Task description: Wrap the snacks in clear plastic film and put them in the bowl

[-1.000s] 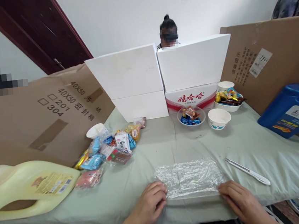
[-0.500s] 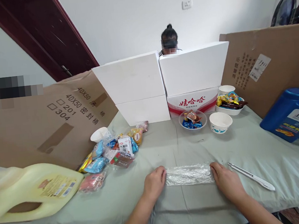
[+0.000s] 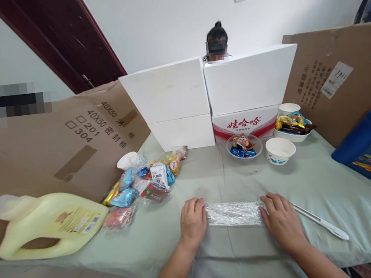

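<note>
A flat, crinkled strip of clear plastic wrap [image 3: 235,214] lies crosswise on the cloth in front of me. My left hand [image 3: 193,220] rests palm down at its left end, fingers laid out on the cloth and touching the edge. At the right end my right hand [image 3: 280,217] lies with spread fingers, its thumb and forefinger apart against the wrap. Whether any wrap is tucked under the palms is hidden. Just beyond my right hand is a slim white-and-grey pen-like tool [image 3: 327,222], its upper tip partly behind my fingers.
Packaged snacks [image 3: 156,190] and a yellow jug [image 3: 51,219] are at left. A clear bowl of sweets [image 3: 245,155], a paper bowl [image 3: 281,153] and a filled white bowl [image 3: 293,135] stand at right, near a blue bottle [image 3: 369,155]. White boxes [image 3: 174,96] screen a person behind.
My hands have gone from pinching the ends of the plastic wrap to lying flatter, with fingers spread over its ends. The view has shifted slightly; the wrap stays in place.
</note>
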{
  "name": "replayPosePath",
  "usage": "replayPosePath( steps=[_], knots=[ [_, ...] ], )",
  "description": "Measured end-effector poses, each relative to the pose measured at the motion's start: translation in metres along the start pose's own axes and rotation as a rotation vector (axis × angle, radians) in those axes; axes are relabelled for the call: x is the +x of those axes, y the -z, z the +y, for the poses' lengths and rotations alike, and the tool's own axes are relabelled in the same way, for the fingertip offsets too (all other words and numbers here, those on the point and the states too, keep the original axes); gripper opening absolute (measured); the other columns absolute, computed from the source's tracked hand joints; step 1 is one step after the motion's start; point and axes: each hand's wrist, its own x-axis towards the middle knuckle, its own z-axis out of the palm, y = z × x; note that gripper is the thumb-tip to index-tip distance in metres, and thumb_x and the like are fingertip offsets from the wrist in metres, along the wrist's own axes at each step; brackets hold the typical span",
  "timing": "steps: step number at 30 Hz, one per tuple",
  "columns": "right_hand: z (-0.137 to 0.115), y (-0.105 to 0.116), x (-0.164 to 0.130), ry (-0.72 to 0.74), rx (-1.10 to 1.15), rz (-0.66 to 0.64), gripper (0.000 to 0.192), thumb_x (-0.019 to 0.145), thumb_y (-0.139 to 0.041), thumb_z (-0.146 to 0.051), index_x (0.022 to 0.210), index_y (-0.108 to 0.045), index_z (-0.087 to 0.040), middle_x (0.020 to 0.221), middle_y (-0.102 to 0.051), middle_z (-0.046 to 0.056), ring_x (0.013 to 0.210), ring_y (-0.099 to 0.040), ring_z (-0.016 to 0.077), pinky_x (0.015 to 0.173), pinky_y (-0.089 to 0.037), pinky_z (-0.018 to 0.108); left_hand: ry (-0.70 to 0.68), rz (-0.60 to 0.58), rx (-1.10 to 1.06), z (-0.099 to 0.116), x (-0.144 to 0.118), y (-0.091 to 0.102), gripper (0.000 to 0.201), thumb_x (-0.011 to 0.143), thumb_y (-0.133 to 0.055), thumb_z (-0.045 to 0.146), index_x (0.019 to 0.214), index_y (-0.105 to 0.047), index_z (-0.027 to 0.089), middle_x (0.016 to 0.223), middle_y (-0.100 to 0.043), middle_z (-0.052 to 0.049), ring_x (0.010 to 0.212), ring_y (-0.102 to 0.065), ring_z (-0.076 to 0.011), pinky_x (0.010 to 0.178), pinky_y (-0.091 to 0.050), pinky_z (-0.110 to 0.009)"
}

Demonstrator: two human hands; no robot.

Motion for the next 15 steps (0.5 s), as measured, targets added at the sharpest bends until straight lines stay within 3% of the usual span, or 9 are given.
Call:
replayPosePath(
  steps=[3,6,10,15],
  knots=[
    [-0.021,-0.003,0.002,0.225,0.115,0.04,0.037,0.095,-0.043,-0.036,0.124,-0.057,-0.018,0.134,-0.055,0.012,0.132,-0.04,0.0299,0.108,-0.029,0.048,-0.149,-0.072,-0.115,0.03,-0.007,-0.008,0.033,0.094,-0.038,0.02,0.12,-0.059,0.022,0.119,-0.063,-0.01,0.114,-0.055,-0.0261,0.098,-0.044,-0.045],
    [-0.037,-0.013,0.003,0.43,0.19,-0.117,0.062,0.092,-0.046,-0.05,0.144,-0.038,-0.018,0.149,-0.04,0.011,0.139,-0.028,0.0302,0.112,-0.023,0.051,-0.245,-0.248,-0.126,0.049,-0.016,-0.021,0.052,0.096,-0.042,0.036,0.144,-0.037,0.018,0.146,-0.043,-0.012,0.137,-0.035,-0.0305,0.109,-0.033,-0.051],
    [-0.026,-0.025,-0.008,0.383,0.19,-0.277,0.082,0.087,-0.041,-0.066,0.15,-0.025,-0.017,0.154,-0.028,0.012,0.142,-0.02,0.0329,0.112,-0.021,0.054,-0.274,-0.406,-0.071,0.035,-0.022,-0.029,0.075,0.091,-0.043,0.059,0.151,-0.023,0.019,0.157,-0.021,-0.013,0.144,-0.018,-0.0334,0.114,-0.021,-0.055],
    [0.006,-0.023,-0.041,0.303,0.116,-0.174,0.09,0.083,-0.047,-0.067,0.152,-0.018,-0.016,0.155,-0.026,0.013,0.143,-0.019,0.0322,0.112,-0.019,0.053,-0.271,-0.363,-0.024,0.008,-0.025,-0.02,0.068,0.094,-0.039,0.056,0.15,-0.025,0.019,0.156,-0.025,-0.012,0.144,-0.02,-0.0306,0.114,-0.022,-0.05]
  ],
)
